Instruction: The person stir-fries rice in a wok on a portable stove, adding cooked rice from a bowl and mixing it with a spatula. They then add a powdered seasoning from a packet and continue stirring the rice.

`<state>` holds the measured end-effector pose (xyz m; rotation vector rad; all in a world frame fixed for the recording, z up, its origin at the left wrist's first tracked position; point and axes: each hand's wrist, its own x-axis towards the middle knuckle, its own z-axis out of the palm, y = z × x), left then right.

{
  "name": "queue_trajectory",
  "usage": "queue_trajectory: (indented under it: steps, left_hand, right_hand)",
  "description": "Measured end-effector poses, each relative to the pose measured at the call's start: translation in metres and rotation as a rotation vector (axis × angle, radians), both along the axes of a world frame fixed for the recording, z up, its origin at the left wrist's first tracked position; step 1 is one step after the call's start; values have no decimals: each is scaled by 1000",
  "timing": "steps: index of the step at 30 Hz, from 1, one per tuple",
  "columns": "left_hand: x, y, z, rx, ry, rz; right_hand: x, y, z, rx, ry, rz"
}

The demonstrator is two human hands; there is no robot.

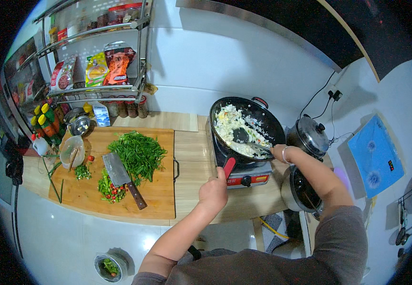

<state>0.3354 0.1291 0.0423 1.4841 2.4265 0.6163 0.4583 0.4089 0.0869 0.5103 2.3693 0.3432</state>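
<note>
My left hand (214, 192) grips the red handle (230, 166) of a black wok (275, 123), its thumb lying along the top. In my right hand (280, 152) is the shaft of a cooking spatula (241, 135), whose dark blade rests among the food. Fried rice with pale egg-like pieces and green and orange bits (227, 123) covers much of the wok's inside. Under the wok stands a portable gas stove (250, 180) with a black knob on its front.
Left of the stove, a wooden cutting board (159, 203) carries a cleaver (117, 170), chopped greens (136, 153), cut peppers (111, 188) and a plastic bowl (72, 151). Right of it are a lidded pot (309, 133) and another pot (295, 188). A bin (109, 267) stands on the floor.
</note>
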Motion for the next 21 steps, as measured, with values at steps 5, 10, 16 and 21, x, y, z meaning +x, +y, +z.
queue_trajectory:
  steps: [5, 10, 16, 21]
  left_hand:
    - [0, 1, -4, 79, -53, 0]
    - [-2, 4, -8, 95, -91, 23]
    - [-2, 5, -6, 26, -192, 34]
    - [0, 7, -11, 45, -202, -1]
  right_hand:
    - [-2, 14, 8, -66, -49, -232]
    - [7, -12, 49, -525, 252, -1099]
    - [-28, -33, 6, -90, -156, -203]
    - [-22, -9, -12, 15, -137, -128]
